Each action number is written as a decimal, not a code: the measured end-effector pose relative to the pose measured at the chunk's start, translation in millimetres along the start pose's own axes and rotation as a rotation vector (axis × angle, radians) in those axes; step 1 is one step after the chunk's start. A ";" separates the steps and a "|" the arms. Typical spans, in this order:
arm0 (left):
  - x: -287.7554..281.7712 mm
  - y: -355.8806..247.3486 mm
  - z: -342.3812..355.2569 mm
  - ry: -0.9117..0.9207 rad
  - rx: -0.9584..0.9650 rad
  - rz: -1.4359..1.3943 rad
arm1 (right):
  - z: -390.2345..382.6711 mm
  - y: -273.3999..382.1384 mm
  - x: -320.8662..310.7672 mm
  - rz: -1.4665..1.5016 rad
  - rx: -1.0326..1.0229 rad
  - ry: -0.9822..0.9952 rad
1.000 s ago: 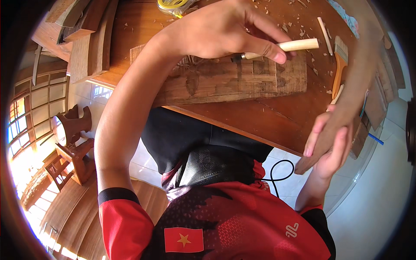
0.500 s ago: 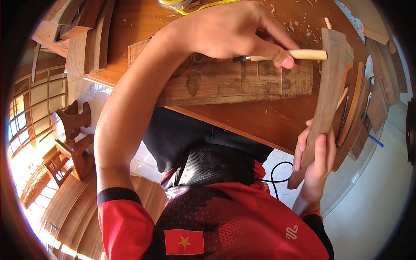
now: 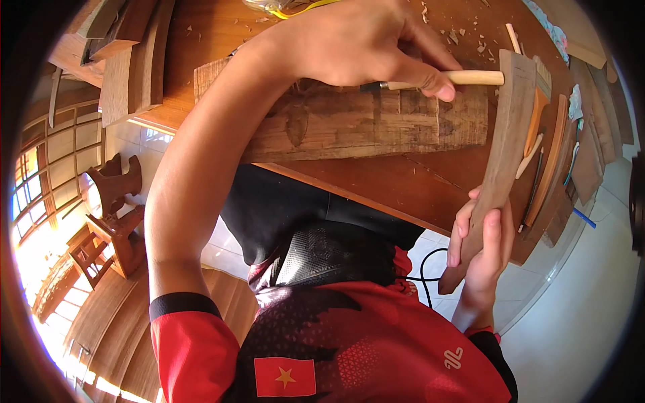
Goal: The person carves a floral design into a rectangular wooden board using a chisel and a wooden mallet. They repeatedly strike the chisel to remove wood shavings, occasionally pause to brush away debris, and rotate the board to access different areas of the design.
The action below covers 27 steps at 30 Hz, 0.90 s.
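Observation:
My left hand is closed round a chisel, its pale wooden handle sticking out to the right past the thumb. A little dark metal shows by the fingers; the hand hides most of the blade. Under that hand lies a thick rough brown board, with cut marks across its right part. Low on the right, my right hand grips the narrow end of a flat wooden club. The club's wide upper end is at the butt of the chisel handle, touching it or very close.
Wood chips lie scattered on the brown table. Right of the club are thin tools and strips of wood. Stacked planks stand at the far left. A black cable loops below the table edge.
The chisel handle sits slightly higher in view, and the club's lower end has shifted slightly left. Both hands keep their grips.

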<state>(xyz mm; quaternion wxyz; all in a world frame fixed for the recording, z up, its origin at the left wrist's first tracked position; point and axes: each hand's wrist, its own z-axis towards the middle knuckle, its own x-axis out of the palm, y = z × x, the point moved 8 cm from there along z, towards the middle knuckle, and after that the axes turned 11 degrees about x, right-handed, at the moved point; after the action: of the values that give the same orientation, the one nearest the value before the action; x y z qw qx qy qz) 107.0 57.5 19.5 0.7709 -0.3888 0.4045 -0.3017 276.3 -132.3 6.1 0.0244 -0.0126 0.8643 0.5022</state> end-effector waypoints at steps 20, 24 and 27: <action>-2.1 -7.7 0.4 0.018 -0.019 0.116 | 0.1 -12.9 -15.1 0.310 0.019 -0.120; -2.8 -8.5 -0.1 -0.003 -0.010 0.069 | -2.7 -17.7 -15.1 0.170 0.011 -0.095; -4.8 -12.7 -1.6 -0.004 -0.035 0.095 | 0.7 -20.6 -19.6 0.299 0.012 -0.149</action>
<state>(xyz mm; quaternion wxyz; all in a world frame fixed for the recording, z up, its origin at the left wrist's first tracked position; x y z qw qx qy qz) 101.3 54.2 31.5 0.7781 -0.3834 0.4261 -0.2569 296.9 -141.9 -11.1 0.0134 0.1536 0.8553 0.4947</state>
